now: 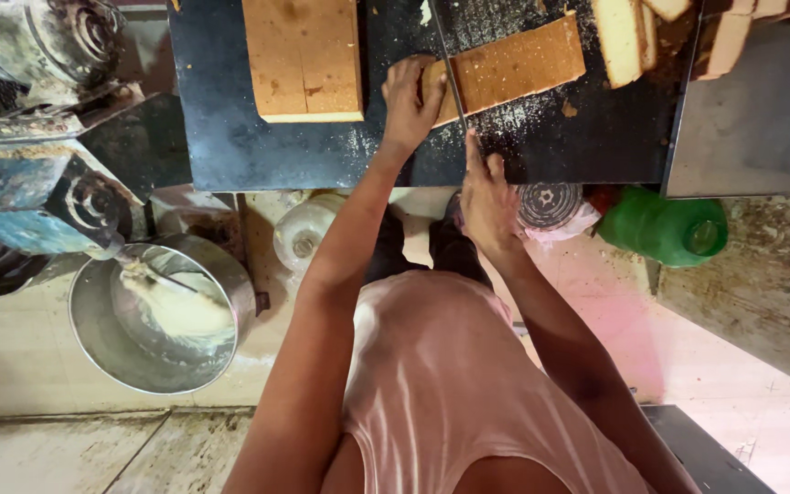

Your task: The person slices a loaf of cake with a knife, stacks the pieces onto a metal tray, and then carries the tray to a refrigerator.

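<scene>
Cake slab under knife, left hand

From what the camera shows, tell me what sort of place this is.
Probably a small bakery workroom: cake slabs lie on a crumb-strewn black table, a knife cuts a strip, and a steel bowl of batter sits on the floor.

Golden-brown cake slab on crumb-speckled black counter; green jar, pink shirt.

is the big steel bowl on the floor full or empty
Partly full: the steel bowl holds pale batter over part of its bottom, the rest bare metal.
</scene>
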